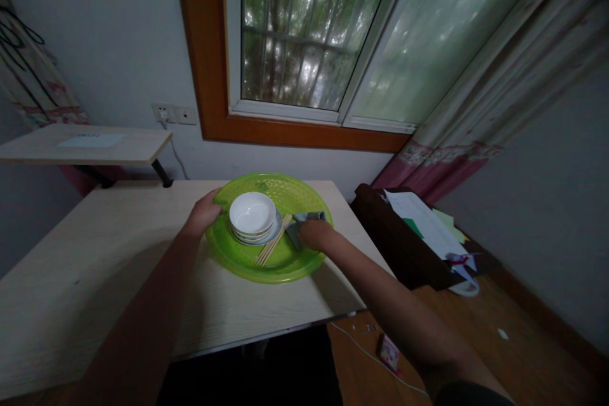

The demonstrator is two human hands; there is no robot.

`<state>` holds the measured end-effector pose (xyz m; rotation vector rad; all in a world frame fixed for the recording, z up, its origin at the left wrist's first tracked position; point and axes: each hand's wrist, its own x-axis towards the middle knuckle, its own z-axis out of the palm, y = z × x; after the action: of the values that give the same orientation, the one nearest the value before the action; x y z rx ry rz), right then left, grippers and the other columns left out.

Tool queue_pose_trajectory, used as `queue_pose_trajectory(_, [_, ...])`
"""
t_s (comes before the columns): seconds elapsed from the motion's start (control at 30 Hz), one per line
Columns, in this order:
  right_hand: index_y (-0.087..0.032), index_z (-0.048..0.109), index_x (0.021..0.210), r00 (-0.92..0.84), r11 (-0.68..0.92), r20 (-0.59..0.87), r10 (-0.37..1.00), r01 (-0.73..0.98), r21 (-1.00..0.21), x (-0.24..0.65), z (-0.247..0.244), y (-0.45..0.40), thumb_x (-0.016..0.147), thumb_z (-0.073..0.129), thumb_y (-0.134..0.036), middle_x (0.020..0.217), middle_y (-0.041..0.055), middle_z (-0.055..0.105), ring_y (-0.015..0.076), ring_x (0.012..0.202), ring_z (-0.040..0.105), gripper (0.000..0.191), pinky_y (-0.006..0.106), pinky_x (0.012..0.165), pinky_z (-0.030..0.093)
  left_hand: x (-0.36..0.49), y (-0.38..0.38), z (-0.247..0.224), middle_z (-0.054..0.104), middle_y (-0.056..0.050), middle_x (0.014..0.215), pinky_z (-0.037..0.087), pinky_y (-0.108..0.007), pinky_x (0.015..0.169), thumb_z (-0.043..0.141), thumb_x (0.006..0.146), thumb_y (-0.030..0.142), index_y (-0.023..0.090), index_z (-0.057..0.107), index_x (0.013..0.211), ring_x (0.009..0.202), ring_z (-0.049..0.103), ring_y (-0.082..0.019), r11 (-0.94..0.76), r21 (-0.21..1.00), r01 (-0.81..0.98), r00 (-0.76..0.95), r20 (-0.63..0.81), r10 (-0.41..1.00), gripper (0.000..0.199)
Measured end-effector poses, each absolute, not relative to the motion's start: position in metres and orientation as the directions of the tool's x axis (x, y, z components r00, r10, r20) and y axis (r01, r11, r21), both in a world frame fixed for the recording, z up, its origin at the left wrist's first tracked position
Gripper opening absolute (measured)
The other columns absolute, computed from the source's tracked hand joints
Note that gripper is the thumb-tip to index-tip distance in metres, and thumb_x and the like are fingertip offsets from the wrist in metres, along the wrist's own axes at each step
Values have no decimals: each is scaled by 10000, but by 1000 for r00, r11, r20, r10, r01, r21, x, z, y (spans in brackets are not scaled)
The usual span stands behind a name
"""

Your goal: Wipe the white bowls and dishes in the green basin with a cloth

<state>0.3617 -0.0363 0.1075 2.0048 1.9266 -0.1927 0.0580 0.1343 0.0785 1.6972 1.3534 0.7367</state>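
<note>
A round green tray (pixel 252 271) lies on the pale wooden desk. On it stands a stack of white bowls (pixel 252 212) over a grey-rimmed plate (pixel 278 226), left of its middle. Several light chopsticks (pixel 271 246) lie slantwise beside the bowls. My left hand (pixel 204 212) grips the tray's left rim, its fingertips partly hidden. Over the right part of the tray, my right hand (pixel 314 235) is closed on a grey-green cloth (pixel 309 216), which is bunched around the fingers.
A raised shelf (pixel 85 146) with a paper on it stands at the desk's left back. The desk (pixel 238 304) ends at a front edge near my lap. To the right is a brown box-like piece (pixel 404 247) bearing papers. A white cable (pixel 361 349) runs along the floor.
</note>
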Motion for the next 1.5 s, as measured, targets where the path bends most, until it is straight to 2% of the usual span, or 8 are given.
queue_pose_trajectory(0.23, [-225,908,1185,31,10,-212,977,982,190,375,112,-19,1037,569,-107,1360,200,838,355,1465,671,388,511,1252,492,55,133,81,876,-71,1248,614,-335,907,645,712,32,245,745,1568,1061,823,-292,-75,873,482,248,-54,967,888])
queue_pose_trajectory(0.47, [-153,782,1481,-23,58,-178,984,979,193,374,111,7,1054,520,-102,1742,172,578,285,1676,470,503,496,1390,340,56,137,76,857,-100,1320,614,-342,912,642,718,41,230,712,1600,1062,816,-283,-53,875,482,248,-78,966,905])
queue_pose_trajectory(0.57, [-162,837,1388,5,44,-214,977,974,221,370,110,4,1043,528,-101,1648,186,670,307,1622,546,467,505,1341,416,56,139,75,858,-102,1312,616,-347,913,644,723,40,234,715,1598,1072,816,-289,-63,862,503,244,-72,967,899])
queue_pose_trajectory(0.7, [-173,901,1208,51,18,-273,961,970,244,361,108,-11,1019,570,-107,1368,249,820,373,1399,728,387,534,1144,570,56,140,70,867,-83,1294,627,-354,922,650,729,36,246,723,1589,1099,818,-302,-56,877,477,235,-66,970,888])
queue_pose_trajectory(0.93, [-176,906,1176,76,20,-353,932,965,260,358,110,-22,981,719,-201,1266,264,847,400,1282,787,272,503,1043,611,57,141,71,862,-84,1317,635,-340,928,650,726,43,236,708,1599,1142,814,-292,-55,874,482,243,-74,967,896])
queue_pose_trajectory(1.2, [-180,887,1237,1,81,-292,956,961,266,372,114,5,1038,539,-137,1511,216,757,359,1501,623,403,484,1191,509,56,138,78,871,-82,1285,624,-362,965,650,710,41,249,702,1618,1119,821,-294,-47,870,491,240,-83,967,933])
queue_pose_trajectory(1.37, [-235,821,1401,-63,128,-259,964,962,243,370,105,28,1077,509,-159,1623,134,699,335,1500,595,456,456,1175,519,56,137,81,850,-86,1362,623,-342,959,645,701,37,225,703,1611,1174,809,-295,-62,884,464,267,-73,961,931])
queue_pose_trajectory(1.5, [-226,757,1498,-91,145,-230,969,962,231,365,94,39,1130,463,-209,1694,133,632,331,1523,557,471,444,1160,524,56,135,84,844,-89,1380,627,-348,973,640,693,47,209,692,1620,1179,807,-296,-61,886,460,278,-79,957,943])
